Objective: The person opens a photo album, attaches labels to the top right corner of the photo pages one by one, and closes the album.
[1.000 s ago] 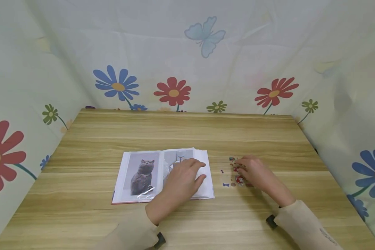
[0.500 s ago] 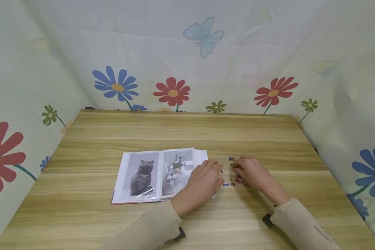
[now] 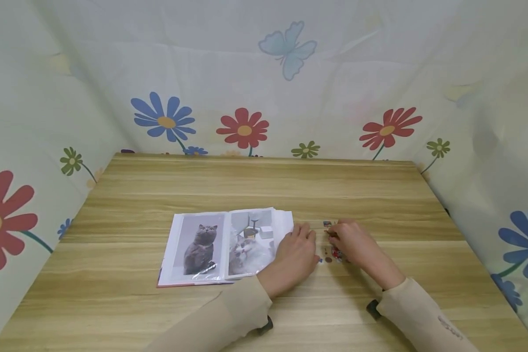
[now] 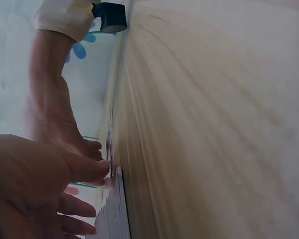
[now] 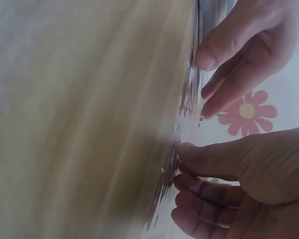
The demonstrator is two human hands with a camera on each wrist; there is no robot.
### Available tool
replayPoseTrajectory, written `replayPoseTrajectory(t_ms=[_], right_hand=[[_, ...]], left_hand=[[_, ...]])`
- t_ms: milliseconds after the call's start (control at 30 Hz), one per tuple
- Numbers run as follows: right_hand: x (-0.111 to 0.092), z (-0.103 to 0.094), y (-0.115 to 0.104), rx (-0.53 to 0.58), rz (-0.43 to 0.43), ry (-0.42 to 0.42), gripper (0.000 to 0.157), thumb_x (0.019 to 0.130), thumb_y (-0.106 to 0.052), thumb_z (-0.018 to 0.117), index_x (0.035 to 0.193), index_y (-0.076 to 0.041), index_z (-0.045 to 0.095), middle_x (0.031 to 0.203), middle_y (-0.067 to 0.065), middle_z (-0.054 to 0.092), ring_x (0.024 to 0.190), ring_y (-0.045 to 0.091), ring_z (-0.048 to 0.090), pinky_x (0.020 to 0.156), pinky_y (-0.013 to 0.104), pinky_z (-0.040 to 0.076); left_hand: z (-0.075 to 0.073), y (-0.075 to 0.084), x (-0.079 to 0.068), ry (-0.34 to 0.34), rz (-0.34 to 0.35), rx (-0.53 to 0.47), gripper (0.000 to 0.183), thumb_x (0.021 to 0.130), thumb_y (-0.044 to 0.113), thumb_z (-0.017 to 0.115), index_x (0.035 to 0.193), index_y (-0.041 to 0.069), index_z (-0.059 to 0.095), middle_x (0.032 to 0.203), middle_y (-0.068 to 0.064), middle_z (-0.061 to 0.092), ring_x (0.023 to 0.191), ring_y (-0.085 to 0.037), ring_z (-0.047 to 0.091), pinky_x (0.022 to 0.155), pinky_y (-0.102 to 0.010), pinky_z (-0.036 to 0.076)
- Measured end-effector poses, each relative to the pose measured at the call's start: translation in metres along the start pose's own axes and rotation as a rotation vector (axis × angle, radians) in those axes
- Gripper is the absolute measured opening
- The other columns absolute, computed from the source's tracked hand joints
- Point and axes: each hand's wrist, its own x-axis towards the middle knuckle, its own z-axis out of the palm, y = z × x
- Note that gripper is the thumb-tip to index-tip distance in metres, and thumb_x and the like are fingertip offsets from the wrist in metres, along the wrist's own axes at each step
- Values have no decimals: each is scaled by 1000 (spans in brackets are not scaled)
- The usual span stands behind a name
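A clear sticker sheet (image 3: 328, 260) with small coloured prints lies flat on the table, just right of an open photo album (image 3: 169, 259). My left hand (image 3: 290, 256) reaches across the album's right edge, its extended fingers resting on the sheet's left side and covering some prints. At the sheet's upper part, the thumb and forefinger of my right hand (image 3: 356, 244) pinch at a small dark sticker (image 3: 328, 232). Low over the sheet, the right wrist view shows the right thumb (image 5: 192, 154) and curled fingers, with the left hand (image 5: 254, 50) beyond them.
The album shows a grey cat photo (image 3: 200, 249) on its left page and a grey-and-white cat photo (image 3: 246, 254) on its right. The wooden table (image 3: 264, 186) is bounded by flower-printed cloth (image 3: 202, 63) at the back and sides.
My left hand has slid right from the album's right page onto the sheet's left side, uncovering the second cat photo. The right hand stays at the sheet, shifting slightly left.
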Motion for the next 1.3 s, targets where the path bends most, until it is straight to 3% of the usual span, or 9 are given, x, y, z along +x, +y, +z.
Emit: replayPoseTrajectory(t_ms=[400, 733, 933, 1300], right_hand=[[-1, 2, -3, -37, 26, -1, 11, 88, -5, 76, 98, -2, 80, 82, 8, 68, 70, 16, 61, 66, 38, 56], [-5, 2, -7, -38, 50, 9, 4, 89, -4, 74, 86, -1, 76, 76, 7, 61, 66, 17, 53, 59, 34, 49], [-5, 0, -10, -23, 83, -18, 10, 90, -3, 72, 80, -2, 72, 75, 8, 59, 65, 17, 50, 57, 29, 43], [-2, 0, -10, 54, 113, -31, 6, 90, 0, 70, 87, -1, 76, 81, 9, 63, 71, 17, 53, 62, 31, 47]], left_hand=[[3, 4, 0, -63, 7, 102, 58, 96, 53, 63, 138, 12, 63, 147, -6, 57, 138, -28, 52, 100, -35, 51], [1, 6, -1, -80, 17, 92, 59, 97, 52, 63, 138, 10, 62, 150, -10, 56, 142, -31, 50, 109, -37, 48], [3, 5, 1, -57, 23, 118, 57, 96, 52, 65, 134, 10, 63, 145, -9, 59, 138, -30, 53, 103, -35, 51], [1, 6, 1, -43, 21, 127, 52, 95, 53, 64, 127, 11, 66, 130, -6, 62, 122, -25, 55, 88, -32, 50]])
